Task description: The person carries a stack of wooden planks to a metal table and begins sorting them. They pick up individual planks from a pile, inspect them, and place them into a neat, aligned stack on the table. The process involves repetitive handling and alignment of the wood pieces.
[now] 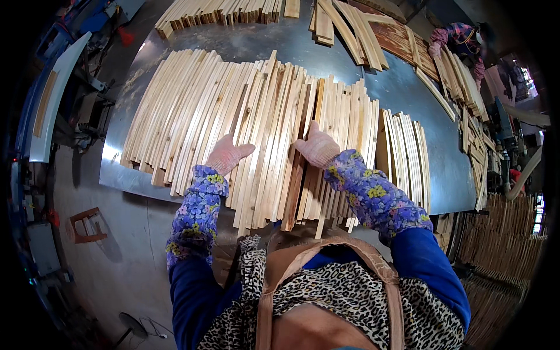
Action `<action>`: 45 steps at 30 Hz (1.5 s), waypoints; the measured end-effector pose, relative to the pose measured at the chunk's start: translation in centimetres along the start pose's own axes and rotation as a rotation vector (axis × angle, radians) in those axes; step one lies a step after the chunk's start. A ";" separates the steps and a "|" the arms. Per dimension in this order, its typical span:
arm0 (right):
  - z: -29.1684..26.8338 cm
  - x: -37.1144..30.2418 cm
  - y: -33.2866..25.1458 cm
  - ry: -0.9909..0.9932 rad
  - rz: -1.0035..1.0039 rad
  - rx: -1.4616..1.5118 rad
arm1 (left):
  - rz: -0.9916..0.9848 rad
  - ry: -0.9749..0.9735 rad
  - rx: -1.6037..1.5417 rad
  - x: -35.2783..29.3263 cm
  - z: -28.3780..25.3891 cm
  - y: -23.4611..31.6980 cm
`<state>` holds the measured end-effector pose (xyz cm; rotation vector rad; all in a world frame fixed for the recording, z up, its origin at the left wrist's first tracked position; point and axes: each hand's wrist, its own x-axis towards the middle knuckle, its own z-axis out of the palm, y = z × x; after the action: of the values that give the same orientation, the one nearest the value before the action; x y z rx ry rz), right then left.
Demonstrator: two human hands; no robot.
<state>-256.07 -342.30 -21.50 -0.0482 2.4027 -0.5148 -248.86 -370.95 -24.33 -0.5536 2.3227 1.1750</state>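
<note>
A long row of pale wooden strips stands packed side by side on a metal-topped table. My left hand, in a pink knit glove, has its fingers down at the left side of a bunch of strips, with the thumb lying across their tops. On the bunch's right side is my gloved right hand, its thumb pointing left and its fingers partly hidden by a darker gap. Between them the hands clasp the bunch. Its near ends jut toward me past the table edge.
More strips stand at the table's far edge. Longer boards lie at the far right, where another person handles boards. Tall wood stacks fill the right. A small wooden stool is on the floor at left.
</note>
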 end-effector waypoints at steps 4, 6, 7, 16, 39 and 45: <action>0.9 -1.8 0.0 0.059 -0.077 0.064 | 0.018 0.040 0.022 -2.5 -0.6 0.3; 1.0 -3.2 -0.8 0.008 -0.087 0.057 | -0.026 0.041 0.009 -4.7 -1.1 0.0; 1.1 -3.7 -1.5 0.020 -0.111 0.078 | -0.043 0.059 0.020 -5.6 -1.7 -0.3; 5.2 0.7 -7.3 -0.190 -0.362 0.076 | -0.116 0.295 0.108 -5.4 -6.3 -8.7; 14.2 -6.1 -8.9 -0.940 -0.743 0.590 | -0.408 0.983 -0.112 -39.6 3.7 3.2; 19.7 -26.4 -6.7 -1.289 -1.065 0.208 | -0.221 1.339 -0.584 -59.8 17.7 -1.5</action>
<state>-223.96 -351.00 -16.61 -1.1967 0.8937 -0.8239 -195.79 -348.91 0.05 -2.3099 2.6293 1.6317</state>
